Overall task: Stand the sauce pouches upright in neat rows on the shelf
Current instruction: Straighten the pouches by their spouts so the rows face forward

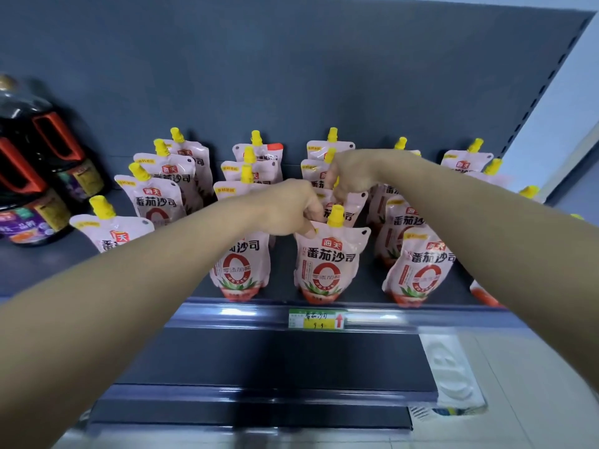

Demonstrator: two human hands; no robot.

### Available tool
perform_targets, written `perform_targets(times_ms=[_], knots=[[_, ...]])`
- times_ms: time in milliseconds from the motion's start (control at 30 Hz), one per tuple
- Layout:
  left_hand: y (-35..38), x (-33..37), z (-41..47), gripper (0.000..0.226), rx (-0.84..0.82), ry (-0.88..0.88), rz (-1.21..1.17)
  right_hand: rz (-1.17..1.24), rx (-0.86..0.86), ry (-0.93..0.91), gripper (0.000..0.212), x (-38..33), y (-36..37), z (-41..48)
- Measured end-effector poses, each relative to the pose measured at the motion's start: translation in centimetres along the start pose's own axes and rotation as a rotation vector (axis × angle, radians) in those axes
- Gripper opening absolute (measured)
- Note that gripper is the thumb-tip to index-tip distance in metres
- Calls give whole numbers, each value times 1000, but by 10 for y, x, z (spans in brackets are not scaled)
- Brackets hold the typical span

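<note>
Head view, close, looking down onto shelf [324,301].

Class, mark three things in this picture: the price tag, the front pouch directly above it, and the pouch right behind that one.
price tag [317,319]: head view, middle of the label.
front pouch [327,264]: head view, printed front panel.
pouch behind [355,207]: head view, its upper right corner.

I see shelf [421,315]: sauce pouches [158,202] upright in rows; L hand [288,212] pinches front-centre pouch [327,257], R hand [353,173] grips pouch behind [355,205]; dark bottles [35,163] left.
</note>
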State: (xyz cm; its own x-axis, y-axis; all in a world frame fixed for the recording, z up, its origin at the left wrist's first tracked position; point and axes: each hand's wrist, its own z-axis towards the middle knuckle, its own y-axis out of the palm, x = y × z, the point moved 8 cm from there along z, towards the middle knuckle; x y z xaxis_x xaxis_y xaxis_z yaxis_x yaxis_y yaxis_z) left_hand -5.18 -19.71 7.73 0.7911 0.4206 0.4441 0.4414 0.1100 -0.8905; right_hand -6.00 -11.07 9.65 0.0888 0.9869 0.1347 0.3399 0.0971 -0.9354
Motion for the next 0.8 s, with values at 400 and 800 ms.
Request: perform_targets(times_ms=[400, 800], knots=[[-1, -4, -2, 18, -13, -16, -66, 235, 116, 22, 39, 15, -2, -4], [-31, 67, 12, 19, 225, 226, -140, 356, 339, 364, 28, 110, -19, -91]])
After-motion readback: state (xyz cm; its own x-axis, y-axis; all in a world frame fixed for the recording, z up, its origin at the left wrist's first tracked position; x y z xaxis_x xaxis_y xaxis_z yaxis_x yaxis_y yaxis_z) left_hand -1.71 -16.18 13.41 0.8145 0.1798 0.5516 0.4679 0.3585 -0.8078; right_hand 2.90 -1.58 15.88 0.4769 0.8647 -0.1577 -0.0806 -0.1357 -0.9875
